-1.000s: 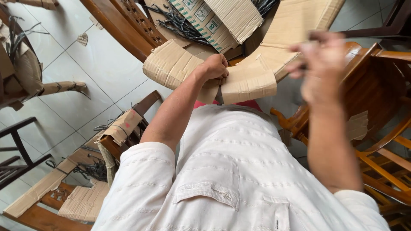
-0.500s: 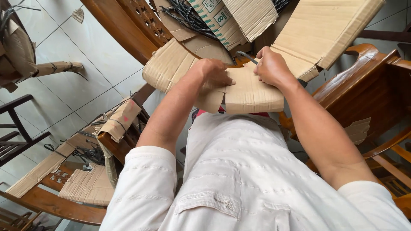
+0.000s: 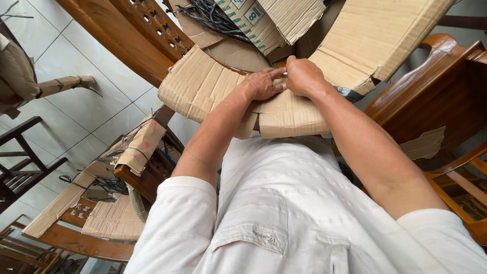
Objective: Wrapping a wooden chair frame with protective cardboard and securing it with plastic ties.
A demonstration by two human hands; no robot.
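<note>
Brown creased cardboard sheet (image 3: 203, 89) lay under both hands; left hand (image 3: 263, 83) pressed flat, right hand (image 3: 300, 76) pinched something small, unclear.

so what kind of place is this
Probably a furniture workshop or packing area: carved wooden chairs stand on a tiled floor, some wrapped in corrugated cardboard, with black strapping lying about.

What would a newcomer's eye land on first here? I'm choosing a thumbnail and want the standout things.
First, the left hand and right hand meeting at top centre, pressed together on a curved strip of corrugated cardboard wrapped over wooden furniture. Just above them lies an open cardboard box with a tangle of black straps. At lower left, on the pale tiled floor, stands a carved wooden frame partly wrapped in cardboard.
</note>
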